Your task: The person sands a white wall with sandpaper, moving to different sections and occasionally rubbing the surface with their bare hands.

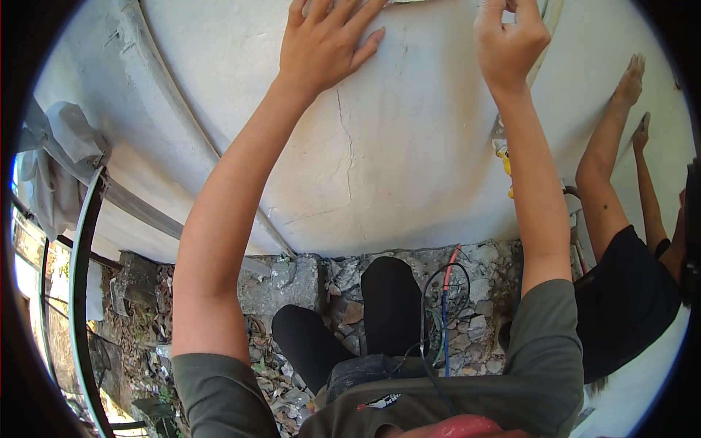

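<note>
My left hand (326, 40) lies against the pale wall (401, 160) near the top of the view, its fingers spread and nothing held. To the right, my right hand (511, 40) is raised at the wall with its fingers curled together. What those fingers hold, if anything, is cut off or hidden at the top edge. Between the two hands, a small rough-edged patch shows at the top edge. A thin crack (346, 139) runs down the wall below my left hand.
A co-worker (621, 292) at the right has both arms raised to the wall. Rubble (292, 394) covers the ground, with a concrete block (288, 288), a red and blue cable (445, 306) and a black cord. Pipes and a green metal rail (79, 292) stand at the left.
</note>
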### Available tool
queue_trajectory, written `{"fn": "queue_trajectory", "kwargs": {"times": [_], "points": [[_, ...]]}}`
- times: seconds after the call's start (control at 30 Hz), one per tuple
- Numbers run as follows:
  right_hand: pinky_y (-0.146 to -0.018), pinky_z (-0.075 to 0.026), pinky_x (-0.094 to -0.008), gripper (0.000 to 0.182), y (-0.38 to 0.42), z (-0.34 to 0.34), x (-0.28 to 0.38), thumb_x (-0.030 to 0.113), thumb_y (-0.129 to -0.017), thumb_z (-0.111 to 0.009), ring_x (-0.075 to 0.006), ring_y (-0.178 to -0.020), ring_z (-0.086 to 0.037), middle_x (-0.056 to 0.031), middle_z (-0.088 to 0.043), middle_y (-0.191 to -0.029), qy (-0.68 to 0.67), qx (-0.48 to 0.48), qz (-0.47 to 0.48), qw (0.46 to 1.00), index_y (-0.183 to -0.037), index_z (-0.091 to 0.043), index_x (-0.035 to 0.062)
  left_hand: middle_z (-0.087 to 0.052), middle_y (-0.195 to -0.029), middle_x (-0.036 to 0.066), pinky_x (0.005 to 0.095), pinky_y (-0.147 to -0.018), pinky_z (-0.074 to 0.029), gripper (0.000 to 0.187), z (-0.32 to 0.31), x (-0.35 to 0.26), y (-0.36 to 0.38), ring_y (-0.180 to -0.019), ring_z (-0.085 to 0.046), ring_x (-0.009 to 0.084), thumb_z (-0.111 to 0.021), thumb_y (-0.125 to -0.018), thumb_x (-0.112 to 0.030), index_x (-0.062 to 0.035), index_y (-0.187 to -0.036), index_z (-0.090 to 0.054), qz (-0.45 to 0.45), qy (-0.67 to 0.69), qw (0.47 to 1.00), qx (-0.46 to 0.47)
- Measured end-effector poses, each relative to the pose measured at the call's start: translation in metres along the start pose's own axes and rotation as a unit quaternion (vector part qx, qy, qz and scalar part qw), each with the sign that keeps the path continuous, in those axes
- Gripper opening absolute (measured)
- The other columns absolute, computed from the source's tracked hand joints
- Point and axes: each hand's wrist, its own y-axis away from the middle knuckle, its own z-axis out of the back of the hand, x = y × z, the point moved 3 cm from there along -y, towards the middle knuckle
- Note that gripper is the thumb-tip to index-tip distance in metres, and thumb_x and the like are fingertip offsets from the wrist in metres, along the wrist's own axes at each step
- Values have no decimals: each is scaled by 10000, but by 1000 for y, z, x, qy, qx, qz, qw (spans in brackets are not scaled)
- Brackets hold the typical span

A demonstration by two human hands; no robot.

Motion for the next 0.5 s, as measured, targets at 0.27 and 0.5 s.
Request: {"fn": "queue_trajectory", "kwargs": {"times": [0.27,0.5], "points": [[-1073,-487,-464,382,25,-24,16,82,-885,-599,-386,-1231,-644,-215,-687,-1258,48,90,377,921,-1236,-669,-53,-274,-1694,57,511,-1250,-130,690,-5,4,4,-1580,-166,294,-593,-978,-445,-223,-1597,-388,0,15,1000,0],[-1233,-282,-500,697,38,-47,-21,285,-939,-639,-403,-1497,-364,-218,-426,-1585,179,284,248,909,-1512,-431,-52,-244,-1705,56,518,-1252,-130,765,-4,2,1,-1581,-161,296,-624,-945,-467,-225,-1616,-349,0,-5,1000,3]]}}
